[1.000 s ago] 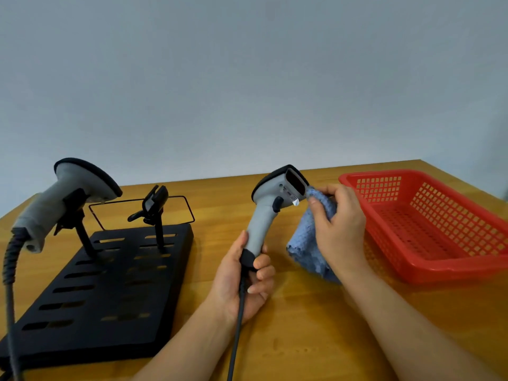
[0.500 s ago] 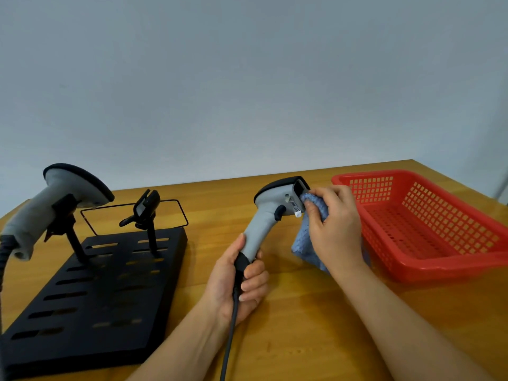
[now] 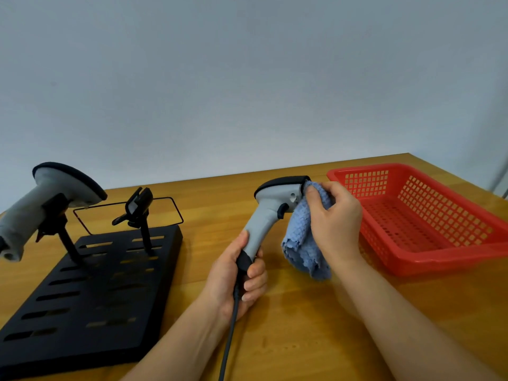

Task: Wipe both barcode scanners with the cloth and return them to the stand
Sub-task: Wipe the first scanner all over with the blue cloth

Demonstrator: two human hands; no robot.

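Blue waffle-weave cloth [image 3: 305, 237] is pressed by the right hand [image 3: 334, 218] against a grey handheld barcode scanner [image 3: 270, 213], gripped at its handle by the left hand [image 3: 236, 279] above the wooden worktop [image 3: 302, 325]; a second grey scanner [image 3: 41, 202] is seated in the black slotted stand [image 3: 90, 292].

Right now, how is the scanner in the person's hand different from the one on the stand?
The held scanner is gripped by the left hand above the table; the other scanner sits in a holder on the black stand. The held scanner has the blue cloth pressed on its front by the right hand; nothing touches the other scanner. Both are grey with black trim.
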